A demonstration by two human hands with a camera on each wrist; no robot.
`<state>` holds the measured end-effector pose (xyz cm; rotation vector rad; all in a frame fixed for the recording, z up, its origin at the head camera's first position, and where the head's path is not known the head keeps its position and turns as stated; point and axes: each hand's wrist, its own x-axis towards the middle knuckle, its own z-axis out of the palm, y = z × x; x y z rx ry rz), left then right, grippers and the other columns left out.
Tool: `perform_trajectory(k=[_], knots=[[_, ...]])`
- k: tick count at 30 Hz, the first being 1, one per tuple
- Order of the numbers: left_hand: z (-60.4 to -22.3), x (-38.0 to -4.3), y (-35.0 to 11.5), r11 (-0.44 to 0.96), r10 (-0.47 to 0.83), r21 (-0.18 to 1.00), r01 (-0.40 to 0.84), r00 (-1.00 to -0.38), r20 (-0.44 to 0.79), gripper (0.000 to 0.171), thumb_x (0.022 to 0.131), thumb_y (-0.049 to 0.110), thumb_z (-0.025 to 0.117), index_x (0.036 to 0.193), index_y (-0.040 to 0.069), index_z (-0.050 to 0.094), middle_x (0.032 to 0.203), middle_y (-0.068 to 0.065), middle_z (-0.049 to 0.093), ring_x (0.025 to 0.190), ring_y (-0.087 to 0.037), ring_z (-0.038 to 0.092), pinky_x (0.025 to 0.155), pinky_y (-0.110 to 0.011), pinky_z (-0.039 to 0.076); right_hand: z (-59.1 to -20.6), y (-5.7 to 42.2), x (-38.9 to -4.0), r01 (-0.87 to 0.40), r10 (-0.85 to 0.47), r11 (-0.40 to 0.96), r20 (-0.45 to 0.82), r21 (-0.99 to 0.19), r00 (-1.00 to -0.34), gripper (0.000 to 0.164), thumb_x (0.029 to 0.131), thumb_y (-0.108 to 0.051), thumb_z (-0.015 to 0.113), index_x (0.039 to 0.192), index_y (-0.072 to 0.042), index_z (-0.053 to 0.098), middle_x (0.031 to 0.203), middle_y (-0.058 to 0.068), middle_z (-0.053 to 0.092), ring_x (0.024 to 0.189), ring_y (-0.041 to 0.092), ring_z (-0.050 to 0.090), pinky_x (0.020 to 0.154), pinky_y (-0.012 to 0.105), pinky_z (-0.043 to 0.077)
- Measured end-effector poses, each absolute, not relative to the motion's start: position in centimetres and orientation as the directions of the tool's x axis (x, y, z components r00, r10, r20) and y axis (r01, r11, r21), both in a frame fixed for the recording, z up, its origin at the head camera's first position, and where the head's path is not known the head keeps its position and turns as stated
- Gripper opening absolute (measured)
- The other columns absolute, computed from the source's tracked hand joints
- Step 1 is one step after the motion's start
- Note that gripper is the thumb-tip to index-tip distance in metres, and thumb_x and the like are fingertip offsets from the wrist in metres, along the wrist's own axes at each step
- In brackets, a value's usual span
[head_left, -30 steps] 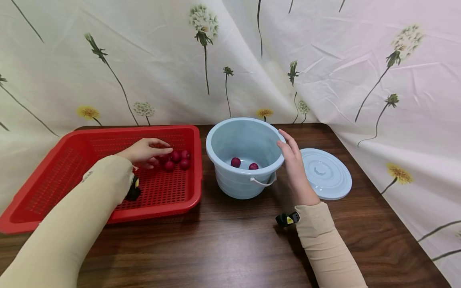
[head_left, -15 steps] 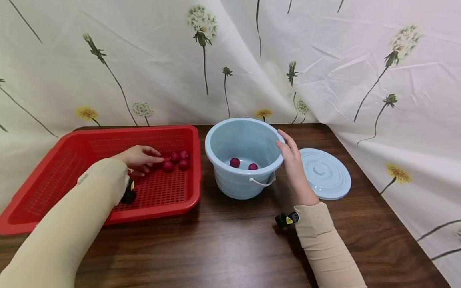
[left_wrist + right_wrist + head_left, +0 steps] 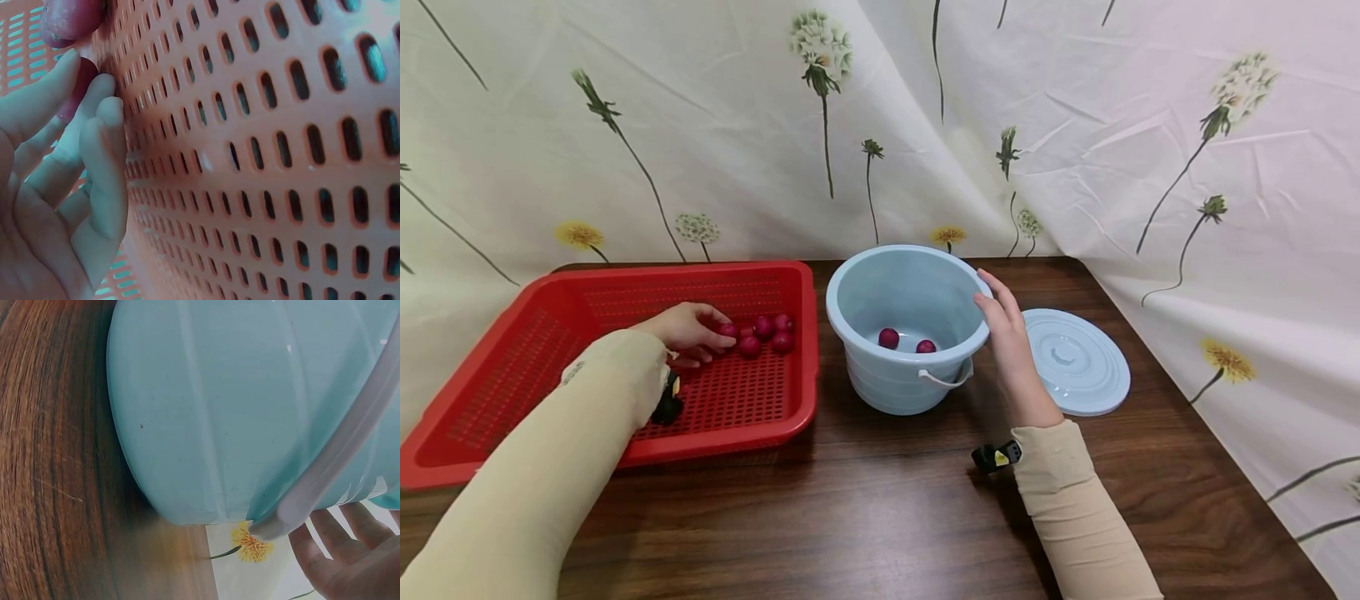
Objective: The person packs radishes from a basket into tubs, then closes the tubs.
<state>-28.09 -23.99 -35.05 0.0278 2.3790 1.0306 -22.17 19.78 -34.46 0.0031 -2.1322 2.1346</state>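
In the red basket [image 3: 801, 358], my left hand [image 3: 688, 331] pinches a dark red plum [image 3: 727, 330] between thumb and fingers; the left wrist view shows this plum [image 3: 76, 90] partly hidden by the fingers. Several more plums [image 3: 750, 346] lie just to its right. My right hand [image 3: 1011, 342] rests against the right side of a light blue bucket [image 3: 887, 387], its fairly straight fingers [image 3: 995, 310] touching the rim. Two plums [image 3: 889, 338] sit on the bucket's floor. In the right wrist view, the fingers [image 3: 334, 534] reach past the bucket wall, near the handle [image 3: 350, 434].
A light blue lid [image 3: 1078, 360] lies flat on the wooden table [image 3: 887, 508], right of the bucket and beyond my right hand. White flowered cloth [image 3: 730, 125] hangs behind the table and along its right side.
My left hand has drawn back slightly left, away from the plum cluster, and its fingers have closed on the plum at the cluster's left end. My right hand and the bucket stay put.
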Motion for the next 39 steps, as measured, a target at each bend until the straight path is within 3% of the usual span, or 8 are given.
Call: perform_trajectory(k=[10, 17, 26, 35, 39], knots=[[-35.0, -28.4, -24.7, 0.722, 0.237, 0.673, -0.160, -0.857, -0.457, 0.065, 0.098, 0.039, 0.061, 0.140, -0.005, 0.038, 0.112, -0.018, 0.070, 0.082, -0.015, 0.066, 0.070, -0.033, 0.057, -34.5, 19.9, -22.4, -0.082, 0.069, -0.004, 0.081, -0.997, -0.994, 0.051, 0.101, -0.034, 0.047, 0.150, -0.022, 0.041, 0.152, 0.002, 0.042, 0.134, 0.022, 0.044, 0.111, 0.049, 0.036], [-33.7, -28.1, -24.7, 0.727, 0.249, 0.678, -0.108, -0.879, -0.407, 0.078, 0.098, 0.050, 0.055, 0.146, -0.006, 0.032, 0.142, -0.033, 0.045, 0.107, -0.031, 0.066, 0.080, -0.040, 0.060, -34.3, 19.8, -22.6, -0.077, 0.064, -0.025, 0.075, -0.997, -0.995, 0.050, 0.102, -0.032, 0.047, 0.150, -0.021, 0.040, 0.152, 0.003, 0.042, 0.133, 0.023, 0.045, 0.109, 0.049, 0.038], [-32.7, -28.3, -23.4, 0.661, 0.287, 0.748, -0.069, -0.897, -0.336, 0.077, 0.096, 0.051, 0.059, 0.147, -0.003, 0.035, 0.147, -0.029, 0.043, 0.114, -0.032, 0.065, 0.083, -0.042, 0.060, -34.5, 19.9, -22.5, -0.064, 0.069, -0.036, 0.062, -0.997, -0.996, 0.051, 0.102, -0.032, 0.047, 0.151, -0.020, 0.040, 0.152, 0.003, 0.042, 0.133, 0.023, 0.045, 0.110, 0.049, 0.038], [-31.3, -27.3, -20.9, 0.574, 0.297, 0.817, -0.057, -0.915, -0.273, 0.071, 0.095, 0.049, 0.061, 0.148, 0.007, 0.039, 0.145, -0.021, 0.049, 0.103, -0.019, 0.068, 0.083, -0.040, 0.060, -34.5, 19.9, -22.5, -0.066, 0.072, -0.027, 0.064, -0.997, -0.995, 0.050, 0.102, -0.032, 0.047, 0.150, -0.022, 0.041, 0.153, 0.003, 0.042, 0.134, 0.023, 0.044, 0.111, 0.050, 0.036], [-30.8, -27.1, -19.9, 0.556, 0.303, 0.830, -0.031, -0.923, -0.237, 0.067, 0.095, 0.048, 0.062, 0.146, 0.009, 0.042, 0.143, -0.020, 0.052, 0.100, -0.019, 0.068, 0.080, -0.037, 0.060, -34.5, 19.8, -22.5, -0.066, 0.075, -0.023, 0.065, -0.998, -0.995, 0.050, 0.102, -0.033, 0.048, 0.150, -0.022, 0.041, 0.152, 0.003, 0.042, 0.134, 0.023, 0.044, 0.111, 0.050, 0.036]])
